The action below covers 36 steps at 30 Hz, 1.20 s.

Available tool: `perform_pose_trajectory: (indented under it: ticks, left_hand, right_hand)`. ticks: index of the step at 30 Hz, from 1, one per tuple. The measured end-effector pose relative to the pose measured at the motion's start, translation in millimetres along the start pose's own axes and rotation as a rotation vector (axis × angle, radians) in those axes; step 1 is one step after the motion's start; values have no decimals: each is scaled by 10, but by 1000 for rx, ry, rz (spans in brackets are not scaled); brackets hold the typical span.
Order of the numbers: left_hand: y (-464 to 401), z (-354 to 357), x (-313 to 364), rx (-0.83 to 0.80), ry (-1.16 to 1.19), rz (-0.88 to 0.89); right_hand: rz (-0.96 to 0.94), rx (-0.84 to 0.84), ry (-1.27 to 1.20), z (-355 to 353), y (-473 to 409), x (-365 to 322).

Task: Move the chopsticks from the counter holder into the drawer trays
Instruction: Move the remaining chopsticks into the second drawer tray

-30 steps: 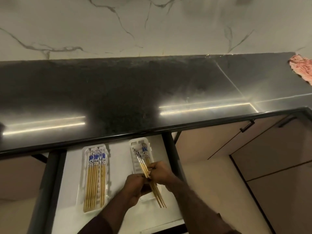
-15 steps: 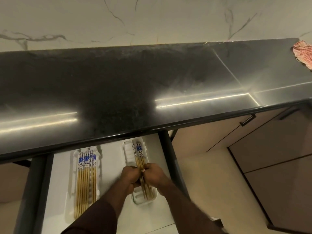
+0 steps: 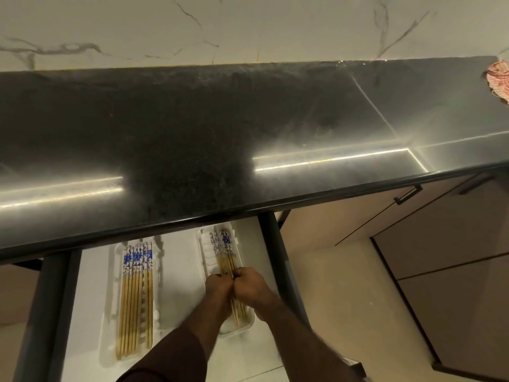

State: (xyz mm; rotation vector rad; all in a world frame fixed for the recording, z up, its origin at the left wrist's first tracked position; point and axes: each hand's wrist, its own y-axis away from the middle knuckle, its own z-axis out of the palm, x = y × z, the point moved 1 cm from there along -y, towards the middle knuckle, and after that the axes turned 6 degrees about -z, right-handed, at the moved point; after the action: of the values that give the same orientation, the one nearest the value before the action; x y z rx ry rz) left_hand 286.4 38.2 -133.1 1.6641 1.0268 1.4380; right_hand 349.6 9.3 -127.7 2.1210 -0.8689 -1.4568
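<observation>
In the open white drawer [image 3: 179,277], the left white plastic tray [image 3: 110,312] holds a neat row of bamboo chopsticks with blue-and-white patterned tops [image 3: 136,296], lying parallel and untouched. To its right, the second white plastic tray [image 3: 205,252] now holds a smaller bundle of matching chopsticks [image 3: 224,253]; a second ago this bundle lay slanted with its tips sticking out past the tray's near end, and now it lies lengthwise inside the tray, so this batch looks almost placed. The left hand [image 3: 219,286] and the right hand [image 3: 249,283] are pressed knuckle to knuckle over the middle of the bundle, both curled around the sticks. The hands cover the bundle's middle, so I cannot count the sticks or tell whether they rest fully on the tray floor. The counter holder is nowhere in view, so whether more chopsticks remain cannot be told. The black polished stone counter [image 3: 220,128] overhangs the drawer's back, and a red-and-white cloth [image 3: 500,81] is cut off at the right edge.
</observation>
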Motion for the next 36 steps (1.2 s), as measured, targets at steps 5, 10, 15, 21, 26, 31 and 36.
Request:
perform_pose_trajectory:
  ticks: [5,10,15,21,26,31,36]
  left_hand:
    - [-72,36,-54,-5,-20,42]
    - [-80,47,-74,11,-48,100]
    - [-18,49,-108,-38,22,104]
    - [86,60,-123,-21,79,82]
    - [132,-9,-157,4,-131,134]
    - [214,-114,-117,9,-210,147]
    - [297,-185,-18,-29,-152,131]
  right_hand:
    - [-11,7,4,-14,-3,13]
    - [-22,23,19,-17,2,20]
    - [-30,26,24,-26,7,31]
    - [-15,28,36,-32,-10,19]
    - [-9,19,27,-36,14,20]
    - [0,13,19,-37,35,6]
    - [-2,27,2,-53,84,-53]
